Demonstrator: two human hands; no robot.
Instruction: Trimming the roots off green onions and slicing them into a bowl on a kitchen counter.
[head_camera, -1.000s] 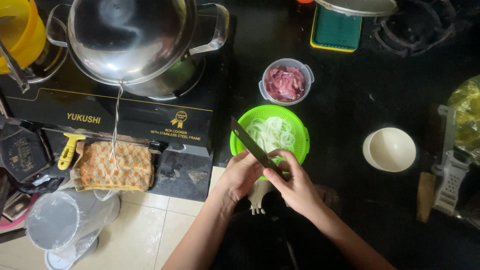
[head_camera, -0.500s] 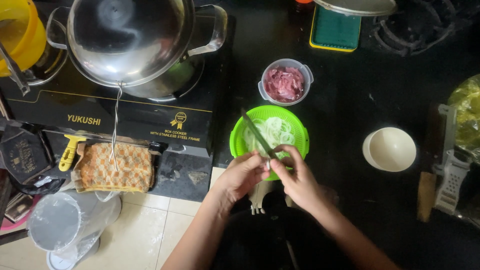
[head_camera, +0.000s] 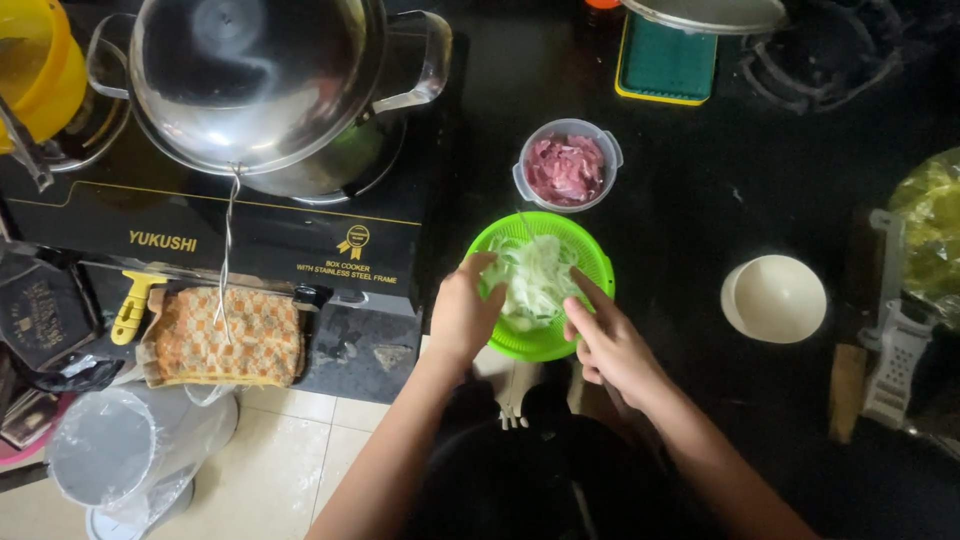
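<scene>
A round bright-green plastic colander (head_camera: 590, 262) is seen at the centre of the frame on the black bench (head_camera: 700, 200), and a heap of pale, thinly sliced onion (head_camera: 535, 280) is held in it. The left hand (head_camera: 465, 315) is laid against the colander's left rim, its fingers curled loosely there. The right hand (head_camera: 608, 345) is pressed to the lower right rim, its index finger stretched into the slices; whether anything is gripped beneath it cannot be told. The step in hand is judged to be the gathering of the slices into the colander. Steady support of the rim would be called for next. Just above, a small clear tub of raw pink meat (head_camera: 566, 168) is set.
</scene>
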